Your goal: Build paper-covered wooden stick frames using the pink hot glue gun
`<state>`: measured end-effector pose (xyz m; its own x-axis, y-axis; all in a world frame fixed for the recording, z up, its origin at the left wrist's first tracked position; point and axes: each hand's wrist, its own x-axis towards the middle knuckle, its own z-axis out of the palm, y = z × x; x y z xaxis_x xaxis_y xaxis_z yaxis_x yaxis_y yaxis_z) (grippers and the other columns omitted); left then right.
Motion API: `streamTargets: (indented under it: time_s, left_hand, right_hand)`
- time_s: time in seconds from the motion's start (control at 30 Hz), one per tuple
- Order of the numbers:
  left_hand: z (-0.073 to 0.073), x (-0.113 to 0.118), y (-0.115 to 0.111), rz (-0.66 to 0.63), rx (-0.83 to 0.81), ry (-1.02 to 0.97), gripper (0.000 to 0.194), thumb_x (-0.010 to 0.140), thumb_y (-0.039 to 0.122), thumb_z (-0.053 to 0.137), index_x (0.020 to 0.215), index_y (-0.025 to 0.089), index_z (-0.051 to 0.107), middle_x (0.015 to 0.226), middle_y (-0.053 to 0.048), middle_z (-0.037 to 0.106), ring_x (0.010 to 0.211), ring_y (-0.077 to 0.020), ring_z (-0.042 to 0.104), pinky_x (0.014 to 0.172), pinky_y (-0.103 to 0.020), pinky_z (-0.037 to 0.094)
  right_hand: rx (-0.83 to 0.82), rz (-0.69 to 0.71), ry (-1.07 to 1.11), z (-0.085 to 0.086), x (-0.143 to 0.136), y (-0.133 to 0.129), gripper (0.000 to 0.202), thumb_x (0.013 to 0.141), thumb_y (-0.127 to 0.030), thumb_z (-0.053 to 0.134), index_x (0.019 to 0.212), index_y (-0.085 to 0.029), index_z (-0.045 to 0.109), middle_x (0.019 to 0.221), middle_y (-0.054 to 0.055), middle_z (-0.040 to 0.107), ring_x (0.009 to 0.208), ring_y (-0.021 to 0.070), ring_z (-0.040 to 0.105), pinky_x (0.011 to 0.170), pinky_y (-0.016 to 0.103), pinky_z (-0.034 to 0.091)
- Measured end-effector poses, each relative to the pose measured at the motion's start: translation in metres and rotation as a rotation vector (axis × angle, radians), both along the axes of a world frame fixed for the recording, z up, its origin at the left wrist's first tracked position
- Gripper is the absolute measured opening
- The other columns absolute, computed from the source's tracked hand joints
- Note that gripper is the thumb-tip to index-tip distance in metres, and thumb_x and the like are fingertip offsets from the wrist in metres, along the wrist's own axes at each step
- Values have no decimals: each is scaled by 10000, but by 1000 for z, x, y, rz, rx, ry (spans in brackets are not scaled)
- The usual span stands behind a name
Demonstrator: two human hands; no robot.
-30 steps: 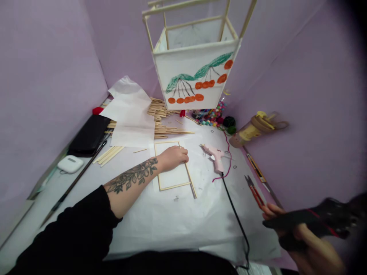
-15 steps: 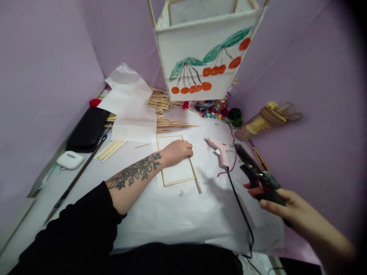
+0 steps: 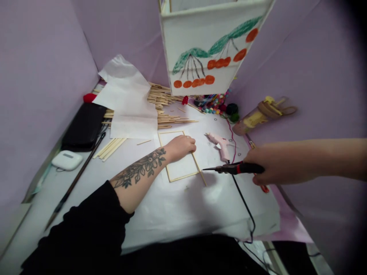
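Note:
A rectangular frame of thin wooden sticks [image 3: 183, 177] lies flat on the white-covered table. My left hand [image 3: 182, 148] is closed on its right side stick, near the upper part. That stick's loose end runs past the lower right corner toward me. My right hand [image 3: 255, 162] grips pliers [image 3: 226, 168] with black and red handles. Their pointed tip reaches left to the frame's lower right corner, at the overhanging stick; whether it touches is unclear. Just beyond the pliers rests a pink glue gun [image 3: 220, 145], its black cord passing beneath them.
A white lantern with painted cherries [image 3: 206, 42] hangs over the back. Bundled wooden sticks [image 3: 163, 97] lie behind, partly under white paper [image 3: 129, 103]. At left are a black case [image 3: 84, 128], white earbud case [image 3: 67, 160] and paintbrush [image 3: 76, 179]; a tumbler [image 3: 255, 118] stands right.
My right hand has swung the pliers in from the right, down to the frame's lower right corner. My left hand keeps its hold on the frame. The camera view has shifted slightly.

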<state>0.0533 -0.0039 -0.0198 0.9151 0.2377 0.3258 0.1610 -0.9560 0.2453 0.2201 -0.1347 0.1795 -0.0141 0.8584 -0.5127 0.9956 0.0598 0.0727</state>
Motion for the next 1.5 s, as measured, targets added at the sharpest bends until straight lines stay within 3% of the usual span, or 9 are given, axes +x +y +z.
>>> streamTargets:
  time_s: [0.1, 0.5, 0.7, 0.97, 1.13, 1.3, 1.5]
  left_hand:
    - [0, 0, 0, 0, -9, 2, 198, 856, 104, 528, 769, 185, 686, 827, -45, 656, 794, -179, 575, 687, -306, 369]
    - [0, 0, 0, 2, -28, 6, 185, 805, 71, 547, 736, 175, 684, 844, -55, 659, 774, -181, 574, 638, -312, 345]
    - [1, 0, 0, 3, -26, 22, 184, 798, 68, 547, 738, 174, 684, 851, -61, 661, 800, -189, 578, 640, -313, 348]
    - [3, -1, -1, 10, -28, 29, 197, 793, 60, 530, 754, 177, 683, 880, -62, 664, 798, -181, 579, 664, -309, 361]
    - [2, -1, -1, 14, -36, 35, 196, 787, 58, 531, 756, 175, 686, 884, -64, 664, 808, -183, 583, 665, -310, 357]
    - [2, -1, -1, 11, -44, 34, 199, 790, 62, 527, 752, 177, 685, 892, -62, 664, 805, -180, 580, 667, -310, 361]
    - [3, -1, -1, 12, -49, 36, 191, 779, 57, 533, 767, 164, 691, 882, -76, 659, 801, -174, 578, 664, -306, 359]
  right_hand:
    - [-322, 18, -102, 4, -18, 10, 199, 646, -79, 628, 491, -202, 643, 447, -38, 549, 401, 103, 499, 412, 220, 283]
    - [-372, 66, -321, 7, -64, 21, 175, 669, -118, 616, 526, -200, 674, 471, -29, 555, 406, 97, 440, 426, 237, 248]
    - [-329, 111, -415, 4, -69, 26, 116, 669, -183, 652, 554, -195, 663, 491, -34, 553, 396, 82, 399, 434, 235, 242]
    - [-433, 156, -509, 1, -81, 37, 106, 683, -211, 694, 583, -199, 661, 506, -3, 581, 385, 108, 423, 416, 266, 269]
    - [-457, 175, -439, -2, -69, 43, 136, 677, -272, 762, 598, -190, 687, 489, -12, 594, 418, 106, 485, 460, 268, 264]
    - [-388, 147, -294, -10, -43, 44, 251, 585, -379, 842, 536, -197, 676, 399, -56, 536, 326, 53, 389, 452, 270, 234]
    - [-386, 240, -319, -12, -41, 42, 299, 618, -441, 818, 523, -202, 664, 392, -65, 523, 286, 41, 332, 417, 266, 210]
